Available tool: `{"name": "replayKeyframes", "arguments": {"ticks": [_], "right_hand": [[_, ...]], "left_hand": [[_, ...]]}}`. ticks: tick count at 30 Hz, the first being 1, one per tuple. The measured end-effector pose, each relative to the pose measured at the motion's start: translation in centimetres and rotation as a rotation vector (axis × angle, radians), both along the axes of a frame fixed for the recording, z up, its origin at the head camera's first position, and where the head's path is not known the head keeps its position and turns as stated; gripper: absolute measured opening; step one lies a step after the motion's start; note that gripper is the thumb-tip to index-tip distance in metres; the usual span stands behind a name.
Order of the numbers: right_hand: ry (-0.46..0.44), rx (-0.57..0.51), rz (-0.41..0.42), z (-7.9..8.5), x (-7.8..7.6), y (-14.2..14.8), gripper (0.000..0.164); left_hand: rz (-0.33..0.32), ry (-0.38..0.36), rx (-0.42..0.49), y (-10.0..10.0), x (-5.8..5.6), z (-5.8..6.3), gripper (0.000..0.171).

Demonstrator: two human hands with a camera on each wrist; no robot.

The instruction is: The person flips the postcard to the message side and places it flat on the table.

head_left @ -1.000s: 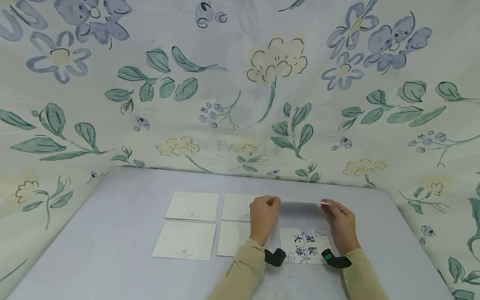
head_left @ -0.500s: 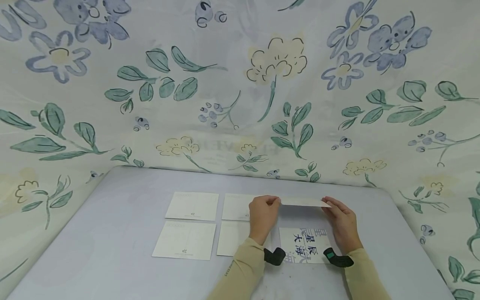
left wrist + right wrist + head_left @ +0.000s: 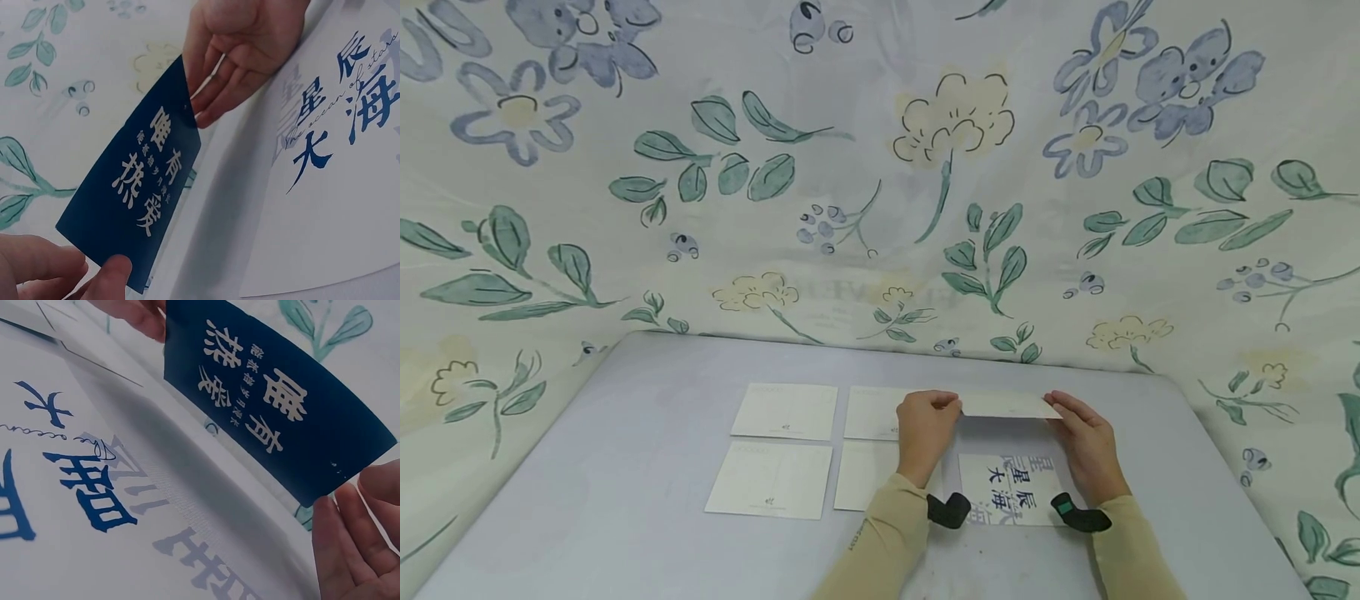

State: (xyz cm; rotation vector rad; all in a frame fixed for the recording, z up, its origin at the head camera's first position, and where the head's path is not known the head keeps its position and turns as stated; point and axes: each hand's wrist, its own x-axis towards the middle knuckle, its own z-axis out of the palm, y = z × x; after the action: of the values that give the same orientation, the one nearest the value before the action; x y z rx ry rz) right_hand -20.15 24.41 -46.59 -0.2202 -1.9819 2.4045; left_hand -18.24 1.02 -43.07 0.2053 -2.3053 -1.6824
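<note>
Between both hands a postcard (image 3: 1006,405) is held up off the table, tilted, its pale back showing in the head view. Its other face is dark blue with white Chinese characters, seen in the left wrist view as the blue card face (image 3: 147,181). My left hand (image 3: 927,435) pinches its left end between thumb and fingers. At the opposite end, my right hand (image 3: 1084,446) pinches a corner with thumb and fingertips. Below them a white postcard (image 3: 1011,492) with blue characters lies flat on the table, character side up.
Several pale cards lie face down in two rows to the left: a back-left card (image 3: 786,408), a front-left card (image 3: 769,479), a back card (image 3: 871,411) and a front card (image 3: 867,475), the last two partly behind my left arm. A floral cloth (image 3: 850,167) hangs behind the table (image 3: 625,467).
The held postcard has tilted, its near edge coming lower so more of its pale back shows. My right hand has shifted slightly to the right; my left hand has barely moved.
</note>
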Motion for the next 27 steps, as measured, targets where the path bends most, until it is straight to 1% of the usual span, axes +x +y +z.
{"name": "replayKeyframes", "arguments": {"ticks": [7,13,18,24,27], "right_hand": [[-0.001,0.057,0.019,0.00,0.11,0.07,0.053],[-0.007,0.076,0.020,-0.10,0.07,0.09,0.053],[-0.034,0.102,0.014,-0.16,-0.14,0.07,0.050],[-0.032,0.091,0.013,-0.31,-0.30,0.15,0.049],[-0.026,0.128,0.008,-0.43,-0.29,0.14,0.049]], "left_hand": [[-0.020,-0.024,0.064,-0.07,0.00,-0.15,0.012],[-0.025,-0.055,0.077,-0.07,0.10,-0.07,0.012],[-0.014,-0.066,0.028,-0.14,0.21,0.05,0.013],[0.010,-0.087,-0.042,-0.24,0.11,-0.13,0.014],[0.016,-0.086,-0.067,-0.26,0.02,-0.32,0.014]]}}
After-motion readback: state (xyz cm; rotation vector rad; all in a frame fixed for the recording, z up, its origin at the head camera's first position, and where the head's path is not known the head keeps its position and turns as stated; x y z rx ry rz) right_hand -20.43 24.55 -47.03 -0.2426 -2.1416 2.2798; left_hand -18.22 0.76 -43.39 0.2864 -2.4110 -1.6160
